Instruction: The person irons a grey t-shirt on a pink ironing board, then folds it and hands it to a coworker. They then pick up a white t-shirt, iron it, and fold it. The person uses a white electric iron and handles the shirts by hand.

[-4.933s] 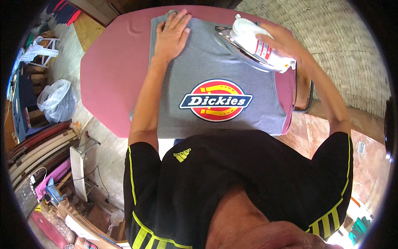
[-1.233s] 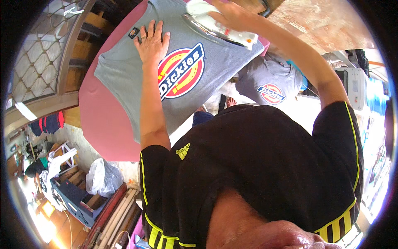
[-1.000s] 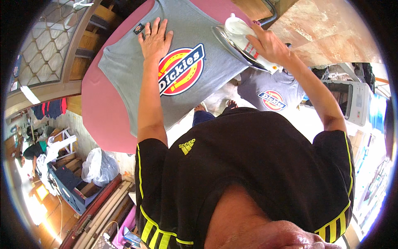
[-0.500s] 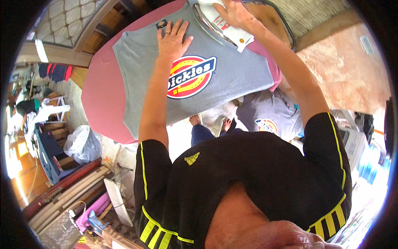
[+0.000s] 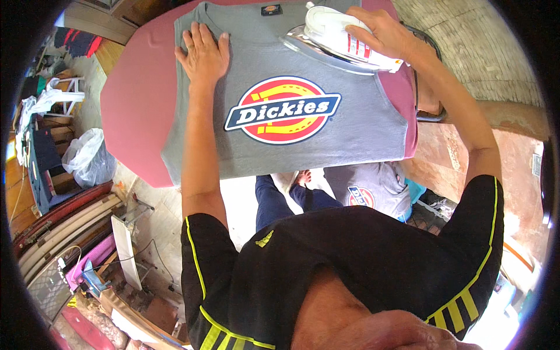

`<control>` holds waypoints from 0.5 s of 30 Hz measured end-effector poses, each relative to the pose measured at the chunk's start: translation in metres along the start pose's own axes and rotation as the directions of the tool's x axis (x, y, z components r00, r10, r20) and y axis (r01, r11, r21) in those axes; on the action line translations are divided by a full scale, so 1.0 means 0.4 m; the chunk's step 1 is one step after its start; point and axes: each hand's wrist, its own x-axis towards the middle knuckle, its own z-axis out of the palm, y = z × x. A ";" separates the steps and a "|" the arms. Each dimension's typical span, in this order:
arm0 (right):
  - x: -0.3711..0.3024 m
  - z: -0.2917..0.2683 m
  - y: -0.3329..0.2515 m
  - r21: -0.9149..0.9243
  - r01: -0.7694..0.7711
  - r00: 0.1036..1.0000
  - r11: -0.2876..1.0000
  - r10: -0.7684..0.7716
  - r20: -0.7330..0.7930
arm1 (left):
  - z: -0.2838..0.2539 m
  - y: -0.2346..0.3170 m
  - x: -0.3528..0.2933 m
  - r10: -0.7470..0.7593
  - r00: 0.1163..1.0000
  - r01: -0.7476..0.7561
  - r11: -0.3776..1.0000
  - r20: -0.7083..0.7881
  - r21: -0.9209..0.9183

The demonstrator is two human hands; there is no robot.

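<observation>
Grey shirt (image 5: 361, 119) lies around its emblem (image 5: 283, 109), apparently being pressed, the left hand (image 5: 202, 57) flat and empty beyond it leftward, the right hand (image 5: 384, 36) curled round the iron (image 5: 326, 26) beyond it rightward, the next stroke likely needing taut cloth.

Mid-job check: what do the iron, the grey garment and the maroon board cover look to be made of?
Iron: smooth white upper body, probably plastic; the mirror-like highlights lower down suggest polished metal.
Grey garment: matte, limp cloth, possibly cotton knit, though the fibre can't be told.
Maroon board cover: dull and even, likely fabric; no weave shows, so that stays open.
</observation>
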 end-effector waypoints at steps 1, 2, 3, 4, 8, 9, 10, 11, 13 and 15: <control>0.020 -0.001 -0.023 -0.004 -0.018 0.997 1.000 0.018 0.070 | 0.012 -0.016 0.006 0.022 1.000 -0.022 1.000 -0.012 -0.004; 0.042 -0.007 -0.046 -0.009 -0.034 0.990 0.999 0.035 0.137 | 0.010 -0.023 0.009 0.048 0.998 -0.047 0.998 -0.043 0.042; 0.064 -0.006 -0.060 -0.015 -0.049 0.978 0.999 0.051 0.204 | 0.008 -0.031 0.014 0.077 0.994 -0.070 0.994 -0.072 0.088; 0.091 -0.001 -0.073 -0.010 -0.003 0.982 1.000 0.005 0.190 | -0.014 -0.045 0.018 0.100 0.990 -0.084 0.986 -0.104 0.146; 0.164 0.022 -0.114 0.021 0.052 0.983 0.998 -0.055 0.176 | -0.071 -0.079 0.050 0.103 0.987 -0.095 0.993 0.126 -0.066; 0.183 0.026 -0.130 0.036 0.051 0.981 0.998 -0.057 0.185 | -0.076 -0.085 0.058 0.124 0.981 -0.119 0.992 0.146 -0.042; 0.204 0.033 -0.143 0.040 0.071 0.981 0.997 -0.077 0.175 | -0.086 -0.095 0.068 0.142 0.976 -0.142 0.990 0.166 -0.012; 0.224 0.039 -0.155 0.045 0.091 0.981 0.995 -0.097 0.166 | -0.094 -0.104 0.076 0.159 0.970 -0.165 0.986 0.186 0.017; 0.255 0.055 -0.176 0.049 0.112 0.982 0.993 -0.118 0.147 | -0.093 -0.126 0.091 0.201 0.966 -0.206 0.979 0.162 0.014; 0.278 0.069 -0.194 0.049 0.114 0.985 0.992 -0.119 0.128 | -0.096 -0.144 0.103 0.215 0.960 -0.200 0.975 0.179 -0.098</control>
